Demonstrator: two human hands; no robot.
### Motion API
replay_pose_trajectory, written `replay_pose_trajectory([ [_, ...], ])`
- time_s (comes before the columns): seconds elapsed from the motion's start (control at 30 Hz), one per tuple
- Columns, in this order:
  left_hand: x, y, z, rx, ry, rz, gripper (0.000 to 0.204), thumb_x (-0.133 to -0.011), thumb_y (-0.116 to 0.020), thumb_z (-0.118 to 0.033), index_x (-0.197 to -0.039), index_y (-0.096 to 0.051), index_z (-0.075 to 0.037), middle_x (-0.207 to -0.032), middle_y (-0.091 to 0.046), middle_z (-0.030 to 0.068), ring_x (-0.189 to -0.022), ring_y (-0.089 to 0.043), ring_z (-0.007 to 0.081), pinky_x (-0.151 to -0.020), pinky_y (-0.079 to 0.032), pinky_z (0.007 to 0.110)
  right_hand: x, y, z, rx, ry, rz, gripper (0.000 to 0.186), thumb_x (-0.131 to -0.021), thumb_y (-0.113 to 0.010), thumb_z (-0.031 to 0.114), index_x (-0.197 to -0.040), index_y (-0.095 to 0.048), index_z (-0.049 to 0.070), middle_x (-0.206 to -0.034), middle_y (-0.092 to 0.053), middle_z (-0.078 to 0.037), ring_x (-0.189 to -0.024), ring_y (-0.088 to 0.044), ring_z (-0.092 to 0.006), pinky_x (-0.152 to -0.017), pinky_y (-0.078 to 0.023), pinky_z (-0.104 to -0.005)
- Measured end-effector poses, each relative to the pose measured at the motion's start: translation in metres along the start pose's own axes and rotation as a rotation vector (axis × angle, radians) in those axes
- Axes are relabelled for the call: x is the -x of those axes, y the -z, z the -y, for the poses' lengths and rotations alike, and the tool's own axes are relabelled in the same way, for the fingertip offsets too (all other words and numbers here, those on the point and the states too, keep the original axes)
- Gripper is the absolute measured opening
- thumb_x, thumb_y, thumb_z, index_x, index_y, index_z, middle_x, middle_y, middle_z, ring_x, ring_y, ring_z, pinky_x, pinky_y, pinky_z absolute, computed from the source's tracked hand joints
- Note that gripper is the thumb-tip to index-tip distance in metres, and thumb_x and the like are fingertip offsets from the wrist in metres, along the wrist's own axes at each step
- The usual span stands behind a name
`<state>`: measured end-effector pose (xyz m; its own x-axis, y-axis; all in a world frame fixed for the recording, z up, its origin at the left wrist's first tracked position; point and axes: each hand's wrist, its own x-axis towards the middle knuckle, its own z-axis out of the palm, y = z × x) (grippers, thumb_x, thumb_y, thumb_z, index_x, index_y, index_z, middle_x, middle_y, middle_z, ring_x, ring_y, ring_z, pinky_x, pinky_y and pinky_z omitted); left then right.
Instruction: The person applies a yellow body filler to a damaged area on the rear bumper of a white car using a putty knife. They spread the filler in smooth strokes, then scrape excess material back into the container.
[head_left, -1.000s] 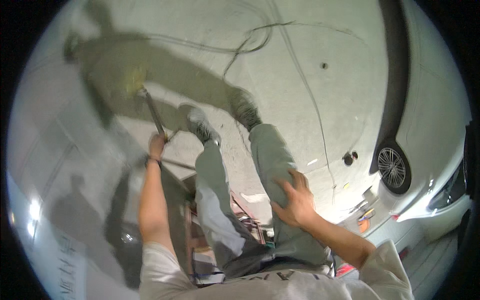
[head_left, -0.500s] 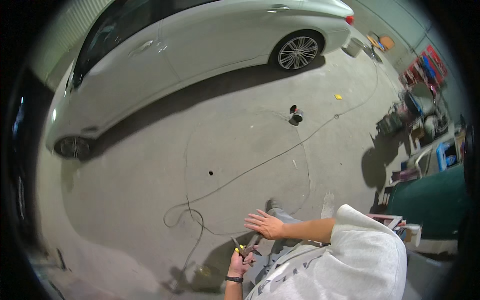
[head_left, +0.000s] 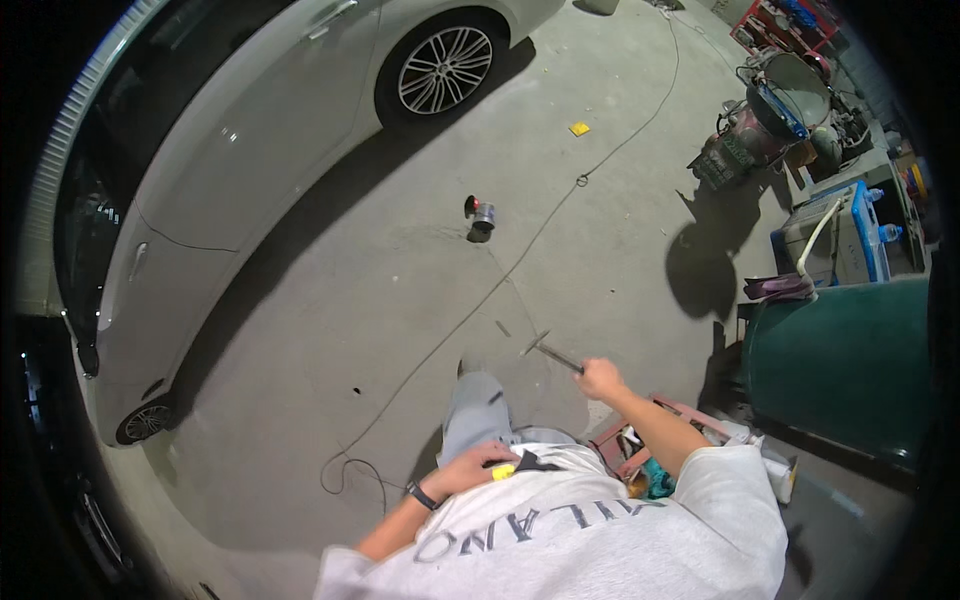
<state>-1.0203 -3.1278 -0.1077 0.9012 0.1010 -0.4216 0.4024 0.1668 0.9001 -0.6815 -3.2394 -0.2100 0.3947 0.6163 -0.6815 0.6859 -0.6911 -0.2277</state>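
Note:
My right hand [head_left: 601, 380] is closed round the handle of a hammer [head_left: 560, 357]. Its narrow head points away from me above the concrete floor. My left hand [head_left: 474, 468], with a black band on the wrist, rests against my shirt at the waist. Its fingers are curled at a yellow and black object [head_left: 503, 472], whose kind I cannot make out. Ahead of the hammer, a small open tin can [head_left: 484, 216] with red and dark parts stands on the floor.
A pale car [head_left: 290, 150] fills the left. A cable [head_left: 455, 335] crosses the floor past a yellow packet [head_left: 580, 129]. On the right are a green tank [head_left: 840, 365], a blue-edged box [head_left: 825, 245] and a bucket [head_left: 785, 100]. A red frame [head_left: 625, 445] with tools lies beside me.
My hands have separated. The right hand, open before, now grips the hammer out to the right. The left has drawn in to my waist. The view has shifted towards the right.

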Motion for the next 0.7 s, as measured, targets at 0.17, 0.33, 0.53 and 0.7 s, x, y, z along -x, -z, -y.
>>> replay_pose_trajectory([
  [0.17,-0.18,0.086,-0.081,-0.232,-0.341,0.202,0.04,-0.096,-0.073,-0.027,-0.132,-0.071,-0.009,-0.109,-0.063,0.0098,-0.105,-0.061,0.0289,-0.094,-0.048,0.038,-0.092,0.053,-0.148,-0.082,-0.28,-0.029,0.041,-0.091,-0.071,0.041,-0.102,-0.073,0.002,-0.105,-0.073,-0.025,-0.101,-0.069,-0.0447,-0.088,-0.056,-0.0514],
  [0.33,-0.355,0.16,-0.208,-0.475,-0.227,0.496,0.04,-0.083,-0.073,-0.03,-0.115,-0.077,-0.007,-0.104,-0.071,0.0185,-0.101,-0.065,0.0404,-0.086,-0.052,0.048,-0.072,0.082,-0.227,-0.309,-0.6,0.027,0.05,-0.091,-0.071,0.043,-0.089,-0.074,-0.007,-0.083,-0.071,-0.028,-0.083,-0.072,-0.0395,-0.077,-0.056,-0.0504],
  [0.53,-0.511,0.245,-0.318,-0.714,-0.097,0.686,0.042,-0.077,-0.074,-0.036,-0.099,-0.076,0.001,-0.092,-0.073,0.0239,-0.091,-0.068,0.0453,-0.077,-0.053,0.052,-0.117,0.159,-0.191,-0.834,-0.532,0.072,0.051,-0.091,-0.068,0.043,-0.094,-0.072,-0.008,-0.094,-0.07,-0.033,-0.095,-0.069,-0.0472,-0.081,-0.054,-0.0517],
  [0.7,-0.684,0.32,-0.367,-0.533,0.113,0.603,0.035,-0.071,-0.079,-0.03,-0.085,-0.071,0.002,-0.083,-0.073,0.0184,-0.078,-0.068,0.0375,-0.067,-0.051,0.045,-0.279,0.23,-0.25,-0.726,-0.451,0.135,0.048,-0.093,-0.066,0.041,-0.091,-0.073,-0.006,-0.087,-0.07,-0.029,-0.085,-0.069,-0.0424,-0.075,-0.054,-0.0497],
])
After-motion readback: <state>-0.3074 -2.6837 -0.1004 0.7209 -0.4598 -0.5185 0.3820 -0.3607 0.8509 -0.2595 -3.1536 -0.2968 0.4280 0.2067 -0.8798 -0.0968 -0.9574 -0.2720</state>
